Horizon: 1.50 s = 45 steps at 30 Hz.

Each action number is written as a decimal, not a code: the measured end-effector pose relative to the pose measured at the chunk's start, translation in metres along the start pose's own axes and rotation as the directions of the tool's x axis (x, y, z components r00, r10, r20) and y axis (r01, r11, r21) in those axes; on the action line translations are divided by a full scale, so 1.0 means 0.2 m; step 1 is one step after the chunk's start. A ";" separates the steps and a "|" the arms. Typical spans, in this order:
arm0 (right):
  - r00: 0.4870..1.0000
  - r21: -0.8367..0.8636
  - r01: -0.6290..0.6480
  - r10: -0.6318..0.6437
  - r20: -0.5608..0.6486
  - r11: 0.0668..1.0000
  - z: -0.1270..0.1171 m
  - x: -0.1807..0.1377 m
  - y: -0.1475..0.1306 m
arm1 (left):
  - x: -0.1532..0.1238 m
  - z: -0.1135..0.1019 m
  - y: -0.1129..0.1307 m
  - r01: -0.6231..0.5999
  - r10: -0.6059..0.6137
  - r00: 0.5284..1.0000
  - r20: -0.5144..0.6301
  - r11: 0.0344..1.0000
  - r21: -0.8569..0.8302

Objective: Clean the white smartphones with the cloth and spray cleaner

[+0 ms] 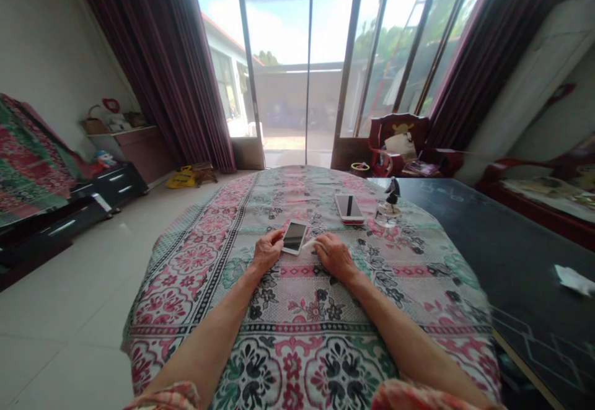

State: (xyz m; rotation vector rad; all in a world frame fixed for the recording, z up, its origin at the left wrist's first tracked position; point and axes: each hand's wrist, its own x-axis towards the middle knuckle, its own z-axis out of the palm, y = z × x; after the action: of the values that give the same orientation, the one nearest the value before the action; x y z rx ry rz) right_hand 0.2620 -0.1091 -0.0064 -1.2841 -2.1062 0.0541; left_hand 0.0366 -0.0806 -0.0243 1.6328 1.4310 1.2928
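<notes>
My left hand (268, 250) grips the left edge of a white smartphone (294, 238) with a dark screen, held tilted just over the patterned tablecloth (316, 311). To its right, my right hand (333, 254) is closed, palm down, with a thin white piece of cloth or tissue (308, 244) pinched at the fingertips. The white piece reaches toward the phone's right edge; whether it touches is too small to tell. Beyond my right hand lies a small stack of white devices with dark screens (349, 208). Right of it stands a clear bottle with a black top (389, 204).
A dark, glossy table (465, 224) adjoins the cloth-covered table on the right, with a white paper (574, 280) on it. Carved wooden chairs (400, 143) stand behind. A yellow bag (181, 178) rests on the floor at left. Glass doors (307, 75) are ahead.
</notes>
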 end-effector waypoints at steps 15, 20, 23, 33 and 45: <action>0.994 0.100 0.011 0.001 -0.112 0.995 0.01 0.00 0.00 | -0.02 -0.06 0.05 -0.145 0.128 0.927 0.353 0.989 0.022; 0.996 0.120 0.011 0.000 -0.093 0.993 0.02 -0.01 0.01 | -0.04 -0.05 0.10 -0.236 0.170 0.913 0.372 0.962 0.138; 0.994 0.136 0.005 0.009 -0.107 0.991 0.02 -0.01 0.00 | -0.04 -0.01 0.10 -0.238 0.171 0.927 0.333 0.956 0.173; 0.981 0.179 -0.008 0.043 -0.190 0.984 0.02 0.00 0.00 | 0.10 0.02 0.16 -0.312 0.183 0.906 0.381 0.897 0.311; 0.983 0.217 -0.030 0.068 -0.172 0.976 0.02 0.00 0.00 | 0.12 0.04 0.03 -0.389 0.199 0.889 0.413 0.804 0.450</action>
State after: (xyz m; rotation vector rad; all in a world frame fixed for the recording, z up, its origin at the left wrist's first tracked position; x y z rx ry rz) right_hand 0.2602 -0.1074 -0.0104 -1.1675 -1.8619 0.1758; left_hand 0.0456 -0.0575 -0.0152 2.3993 1.4085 0.7205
